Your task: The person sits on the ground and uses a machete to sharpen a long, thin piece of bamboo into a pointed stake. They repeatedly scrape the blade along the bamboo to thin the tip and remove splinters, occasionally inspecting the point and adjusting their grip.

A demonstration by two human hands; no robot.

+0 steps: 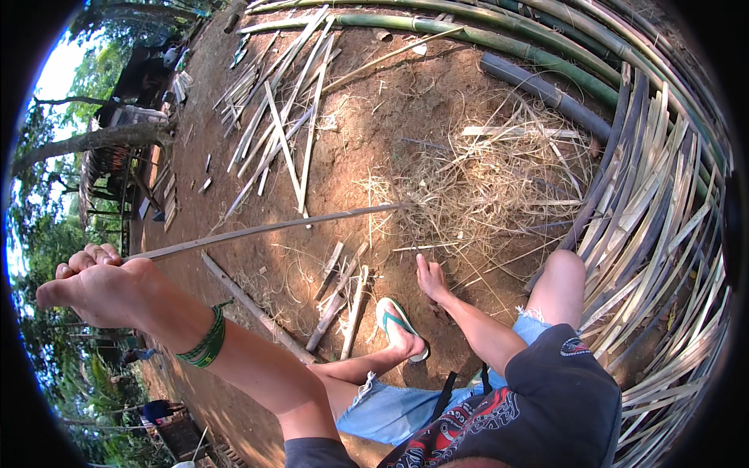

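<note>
Raised at the far left, my left hand (101,282) is closed round one end of a long, thin bamboo strip (269,228). The strip runs right, slightly bowed, and its other end reaches the edge of a heap of pale shavings (499,175). My right hand (431,278) is closed low in front of me, just below that far end. A thin dark piece shows above its fingers, too small to name. A green woven band circles my left wrist. My foot in a sandal (398,321) rests on the dirt beside my right hand.
Long green bamboo poles (538,56) curve along the back and right. Many split strips (663,226) are piled at my right. More pale slats (281,132) lie scattered at the back left. A thin pole (257,306) and short bamboo pieces (355,312) lie near my foot.
</note>
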